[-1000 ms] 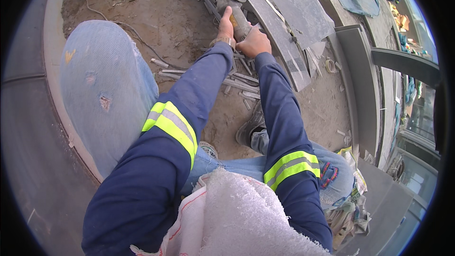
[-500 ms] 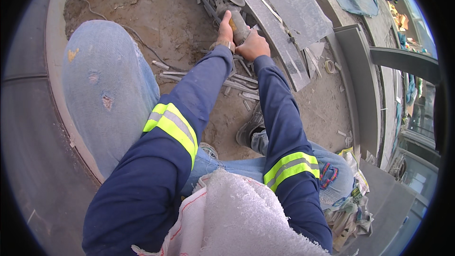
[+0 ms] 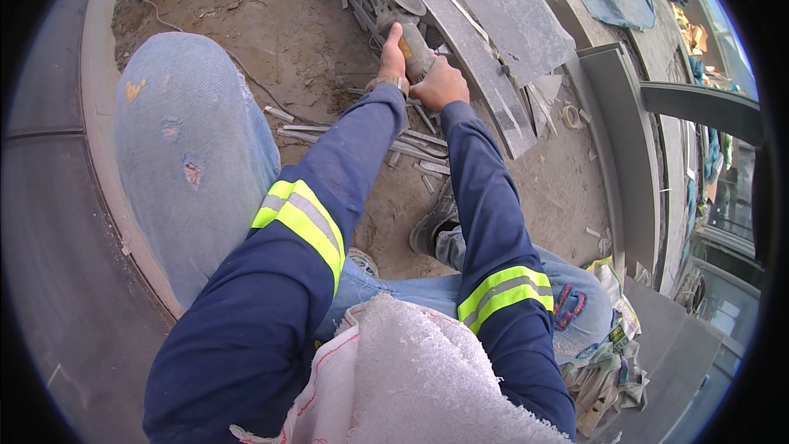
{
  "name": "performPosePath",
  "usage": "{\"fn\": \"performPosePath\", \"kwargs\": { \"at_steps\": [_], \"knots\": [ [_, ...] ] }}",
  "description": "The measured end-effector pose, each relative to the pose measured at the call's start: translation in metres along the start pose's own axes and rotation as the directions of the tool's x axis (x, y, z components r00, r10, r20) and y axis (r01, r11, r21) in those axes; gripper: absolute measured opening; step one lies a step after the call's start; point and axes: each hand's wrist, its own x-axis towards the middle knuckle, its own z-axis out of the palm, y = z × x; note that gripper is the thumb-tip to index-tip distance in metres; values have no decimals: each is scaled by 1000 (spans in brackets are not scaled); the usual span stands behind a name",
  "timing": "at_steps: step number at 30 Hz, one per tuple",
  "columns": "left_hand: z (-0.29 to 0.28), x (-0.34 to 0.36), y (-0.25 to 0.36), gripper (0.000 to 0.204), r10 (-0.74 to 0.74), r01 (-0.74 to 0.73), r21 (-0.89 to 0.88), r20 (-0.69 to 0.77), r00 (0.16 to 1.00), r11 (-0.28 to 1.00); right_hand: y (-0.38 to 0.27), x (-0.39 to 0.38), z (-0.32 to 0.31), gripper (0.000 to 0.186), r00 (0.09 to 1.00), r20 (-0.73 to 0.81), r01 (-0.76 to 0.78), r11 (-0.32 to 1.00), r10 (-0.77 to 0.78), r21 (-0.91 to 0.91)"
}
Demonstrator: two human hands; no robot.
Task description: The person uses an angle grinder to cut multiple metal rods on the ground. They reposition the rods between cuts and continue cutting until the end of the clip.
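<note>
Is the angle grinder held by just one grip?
No, the left grip supports the angle grinder near its middle, while the right grip holds its rear end.

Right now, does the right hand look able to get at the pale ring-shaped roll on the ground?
Probably not as it stands: the right hand grips the angle grinder together with the left hand. A grey slab lies between that hand and the pale roll, though the roll looks uncovered.

Arms [image 3: 352,156] stretched forward, left hand [image 3: 393,60] curled, right hand [image 3: 442,85] seemingly clenched
</note>
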Motion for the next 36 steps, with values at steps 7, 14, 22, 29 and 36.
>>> {"fn": "performPosePath", "kwargs": {
  "at_steps": [7, 14, 22, 29, 36],
  "knots": [
    [1, -1, 0, 61, -17, 17, 4, 5, 1000, 1000, 2, 3, 1, 86, 1000, 14, -16, 1000, 15, 12],
    [0, 2, 5, 62, -55, 55, -14, 13, 998, 998, -5, 0, -4, 95, 1000, 16, -22, 1000, 22, 8],
    [6, -2, 10, 60, -57, 57, -10, -18, 998, 998, -5, 9, 3, 94, 1000, -7, -16, 1000, 16, 13],
    [3, 14, 12, 66, -43, 43, -3, 8, 999, 999, -5, 14, 0, 90, 999, -30, 18, 998, -16, 60],
    [2, 12, 16, 65, -64, 64, 3, -1, 998, 998, -9, 17, 1, 85, 1000, -7, -4, 999, 4, 49]
  ]
}}
